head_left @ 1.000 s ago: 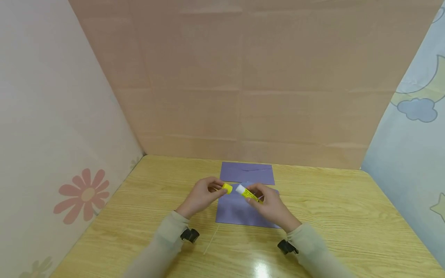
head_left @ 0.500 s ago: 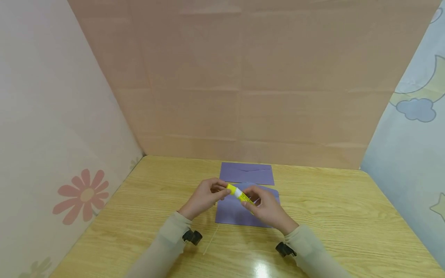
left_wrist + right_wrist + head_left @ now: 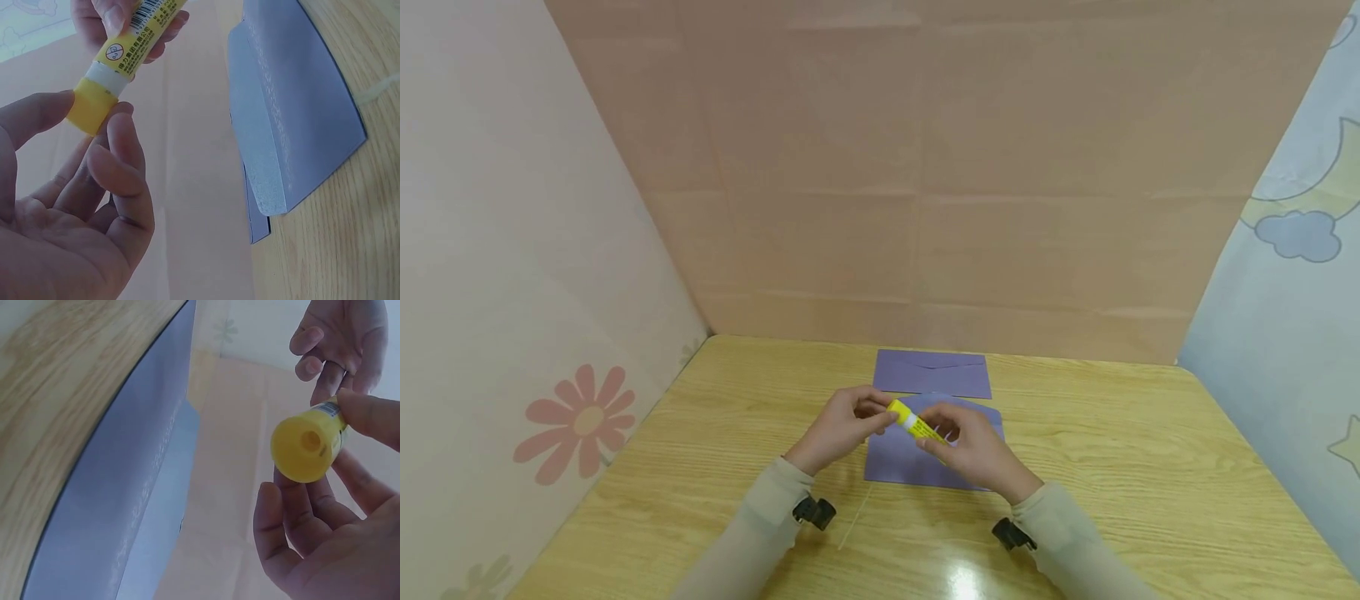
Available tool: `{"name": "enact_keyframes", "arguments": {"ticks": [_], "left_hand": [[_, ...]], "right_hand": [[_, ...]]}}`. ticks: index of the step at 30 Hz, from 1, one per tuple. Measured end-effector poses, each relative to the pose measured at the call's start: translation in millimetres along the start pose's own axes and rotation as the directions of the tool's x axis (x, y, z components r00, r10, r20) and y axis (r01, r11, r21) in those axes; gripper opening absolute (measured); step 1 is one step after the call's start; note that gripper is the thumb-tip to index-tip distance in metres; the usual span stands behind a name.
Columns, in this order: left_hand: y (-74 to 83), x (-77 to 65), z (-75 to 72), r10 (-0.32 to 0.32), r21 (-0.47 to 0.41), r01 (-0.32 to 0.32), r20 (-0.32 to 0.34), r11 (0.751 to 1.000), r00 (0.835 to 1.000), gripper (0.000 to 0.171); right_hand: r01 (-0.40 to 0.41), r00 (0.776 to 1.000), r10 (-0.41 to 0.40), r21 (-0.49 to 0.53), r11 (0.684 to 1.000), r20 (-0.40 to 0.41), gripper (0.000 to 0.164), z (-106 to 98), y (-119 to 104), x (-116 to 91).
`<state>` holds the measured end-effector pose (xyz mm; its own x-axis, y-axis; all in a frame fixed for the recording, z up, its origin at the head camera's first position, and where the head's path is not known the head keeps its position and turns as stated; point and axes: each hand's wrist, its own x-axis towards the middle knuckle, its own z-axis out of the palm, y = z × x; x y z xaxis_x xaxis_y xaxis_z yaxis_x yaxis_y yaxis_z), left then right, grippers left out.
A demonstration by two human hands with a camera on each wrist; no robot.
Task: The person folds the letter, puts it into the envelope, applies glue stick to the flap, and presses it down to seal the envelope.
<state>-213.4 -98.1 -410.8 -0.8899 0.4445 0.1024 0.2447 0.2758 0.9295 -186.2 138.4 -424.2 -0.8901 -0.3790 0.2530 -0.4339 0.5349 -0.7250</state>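
Observation:
Both hands hold a yellow glue stick (image 3: 927, 429) tilted above a purple envelope (image 3: 910, 461). My left hand (image 3: 848, 425) pinches its yellow cap (image 3: 94, 106) between thumb and fingers, and the cap sits on the tube's white collar (image 3: 110, 76). The printed tube is in my right hand (image 3: 977, 446), thumb on one side and fingers on the other. In the right wrist view the tube's hollow bottom end (image 3: 306, 450) faces the camera. The envelope lies with its lighter flap (image 3: 259, 125) open on the far side, and whitish marks run along the fold.
A second purple envelope (image 3: 934, 373) lies flat just behind the first. A thin pale strip (image 3: 855, 518) rests on the wooden table (image 3: 1120, 467) at the near left. A tan backdrop (image 3: 917, 208) rises at the table's far edge, with patterned walls at both sides.
The cap and the tube, apart at first, have come together at the white collar. My right hand has moved slightly left, and less of the white shows now.

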Motion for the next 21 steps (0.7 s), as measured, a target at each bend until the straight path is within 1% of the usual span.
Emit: {"name": "enact_keyframes", "arguments": {"ticks": [4,8,14,21], "left_hand": [[0.6,-1.0,-0.5,0.019,0.011,-0.019,0.022,1.0,1.0,0.024],[0.9,-1.3,0.5,0.02,0.019,-0.021,0.035,1.0,0.999,0.024],[-1.0,-1.3,2.8,0.022,0.031,-0.023,0.039,0.999,0.999,0.024],[-2.7,-0.6,4.6,0.033,0.04,-0.034,0.031,0.999,0.999,0.024]], "right_hand": [[0.0,1.0,0.0,-0.02,1.0,-0.002,0.02,-0.7,-2.3,0.1],[0.007,1.0,-0.007,-0.036,0.999,-0.001,0.02,-1.3,-2.3,0.1],[0.035,0.999,-0.035,-0.064,0.997,-0.002,0.021,-0.3,0.4,0.8],[0.053,0.999,-0.052,-0.062,0.997,0.014,0.022,-0.8,0.0,1.3]]}}
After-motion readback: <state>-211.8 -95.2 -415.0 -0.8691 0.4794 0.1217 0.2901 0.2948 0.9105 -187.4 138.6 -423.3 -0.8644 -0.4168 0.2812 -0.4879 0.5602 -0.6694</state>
